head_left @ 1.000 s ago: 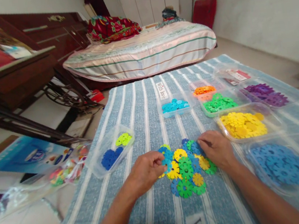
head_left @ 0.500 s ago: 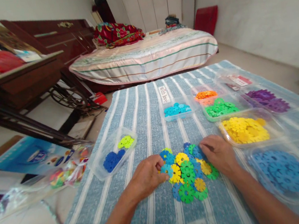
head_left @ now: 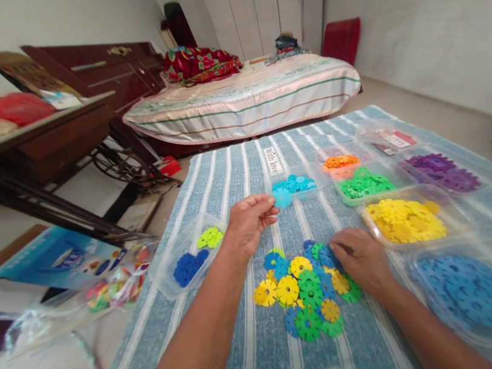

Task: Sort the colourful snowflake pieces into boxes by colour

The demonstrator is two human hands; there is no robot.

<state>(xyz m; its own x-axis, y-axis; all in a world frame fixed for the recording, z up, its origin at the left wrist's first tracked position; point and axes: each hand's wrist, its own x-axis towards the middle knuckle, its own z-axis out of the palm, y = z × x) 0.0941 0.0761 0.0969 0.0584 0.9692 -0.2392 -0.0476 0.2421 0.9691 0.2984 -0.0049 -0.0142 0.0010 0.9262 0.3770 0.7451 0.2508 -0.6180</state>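
My left hand (head_left: pixel 253 220) pinches a light blue notched disc (head_left: pixel 282 197) in front of the clear tub of light blue discs (head_left: pixel 303 184). Closed fingers of my right hand (head_left: pixel 361 259) are at a blue notched disc (head_left: pixel 326 255) on the right edge of a mixed pile; their tips are partly hidden. The pile on the cloth has yellow discs (head_left: pixel 287 289), green discs (head_left: pixel 310 288) and blue ones, several of them overlapping.
Clear tubs hold orange (head_left: pixel 340 161), green (head_left: pixel 367 182), purple (head_left: pixel 430 164), yellow (head_left: pixel 405 220) and larger blue discs (head_left: pixel 480 286) on the right. Another tub on the left has dark blue (head_left: pixel 189 268) and lime discs (head_left: pixel 209 236). A striped cloth (head_left: pixel 227 181) covers the table.
My left hand has gone from the pile's left side up to the light blue tub, carrying a light blue disc. Yellow discs now show at the pile's left. My right hand stays put.
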